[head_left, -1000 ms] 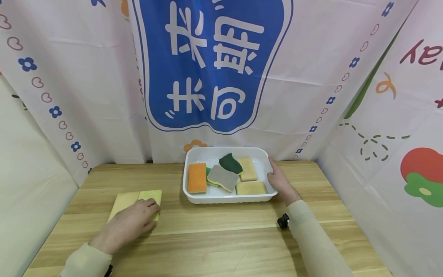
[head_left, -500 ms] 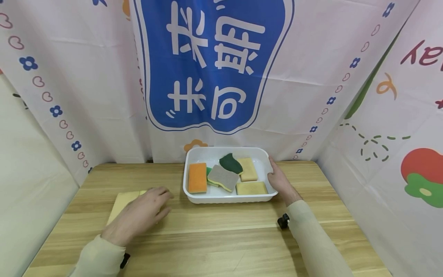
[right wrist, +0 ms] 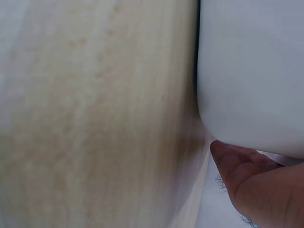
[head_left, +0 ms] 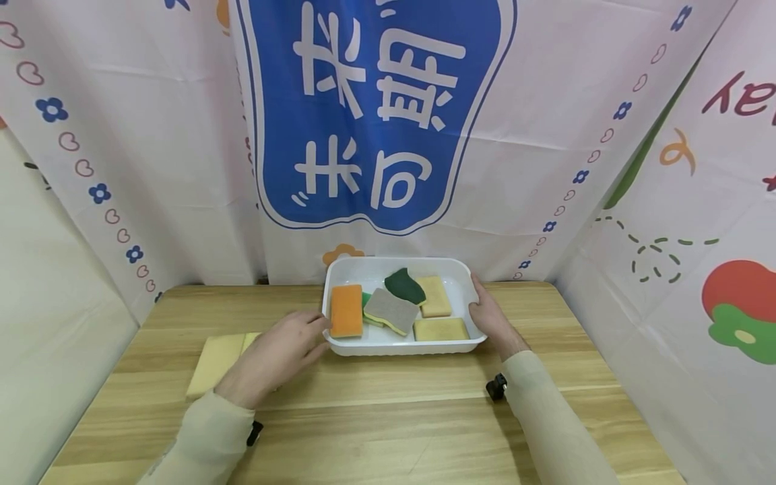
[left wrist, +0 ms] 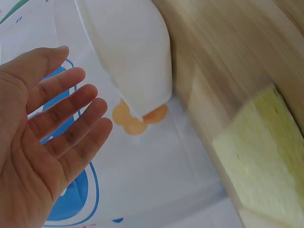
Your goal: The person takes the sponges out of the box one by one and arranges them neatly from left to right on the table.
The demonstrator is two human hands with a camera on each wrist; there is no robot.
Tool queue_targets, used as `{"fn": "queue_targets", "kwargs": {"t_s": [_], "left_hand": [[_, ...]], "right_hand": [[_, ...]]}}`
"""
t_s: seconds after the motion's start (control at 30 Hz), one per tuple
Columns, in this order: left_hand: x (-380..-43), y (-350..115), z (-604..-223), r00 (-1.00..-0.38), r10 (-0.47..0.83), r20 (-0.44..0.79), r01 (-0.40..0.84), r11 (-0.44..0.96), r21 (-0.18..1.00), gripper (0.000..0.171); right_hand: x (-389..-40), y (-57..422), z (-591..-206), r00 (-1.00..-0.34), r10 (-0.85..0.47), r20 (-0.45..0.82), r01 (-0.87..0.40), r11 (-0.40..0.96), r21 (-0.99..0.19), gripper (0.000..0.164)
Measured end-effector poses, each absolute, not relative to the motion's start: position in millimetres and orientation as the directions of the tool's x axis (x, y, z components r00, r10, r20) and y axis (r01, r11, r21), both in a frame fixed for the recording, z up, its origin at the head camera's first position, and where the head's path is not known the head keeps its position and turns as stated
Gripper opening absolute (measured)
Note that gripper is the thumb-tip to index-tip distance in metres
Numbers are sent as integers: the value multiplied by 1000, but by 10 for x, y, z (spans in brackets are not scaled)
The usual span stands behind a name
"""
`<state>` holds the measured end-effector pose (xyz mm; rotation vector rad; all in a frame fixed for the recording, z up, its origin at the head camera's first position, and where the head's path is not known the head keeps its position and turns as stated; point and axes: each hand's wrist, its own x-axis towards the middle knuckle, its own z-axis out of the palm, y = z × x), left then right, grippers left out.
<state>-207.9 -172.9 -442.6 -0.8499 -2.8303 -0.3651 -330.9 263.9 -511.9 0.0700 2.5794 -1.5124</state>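
Note:
My left hand point(head_left: 281, 350) reaches to the near left corner of a white plastic tray point(head_left: 403, 348). In the left wrist view its fingers are spread and relaxed, with nothing in them. Two yellow sponges point(head_left: 217, 360) lie side by side on the table behind that hand, which partly covers them. At the tray's other end my right hand point(head_left: 492, 320) grips the rim, thumb over the edge. Inside the tray are an orange sponge point(head_left: 346, 311), a grey sponge point(head_left: 391, 311) lying partly over a green one, a dark green sponge point(head_left: 405, 286) and two pale yellow sponges point(head_left: 440, 329).
A wooden table point(head_left: 388, 417) carries everything. Its back edge meets a printed white curtain point(head_left: 533, 135), close behind the tray. More printed cloth hangs at both sides.
My left hand has let go of the yellow sponges and moved right to the tray's left end. The tray, its sponges and my right hand have stayed put.

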Motion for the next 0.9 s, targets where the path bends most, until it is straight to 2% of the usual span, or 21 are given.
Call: {"fn": "queue_targets", "kwargs": {"t_s": [0.27,0.57,0.9], "left_hand": [[-2233,-1505,-4465,-834,524,173,549,817,176,34],[-2429,-1320,-4566,-826,533,183,562,804,195,29],[-2560,-1205,-4603,-853,499,155,521,831,195,32]], "right_hand": [[-3324,2638,-5139,-990,-37,-139,102,500,-860,88],[-3315,2636,-5115,-990,-34,-140,105,496,-862,87],[-3317,2647,-5141,-990,-41,-133,97,484,-870,86]]}}
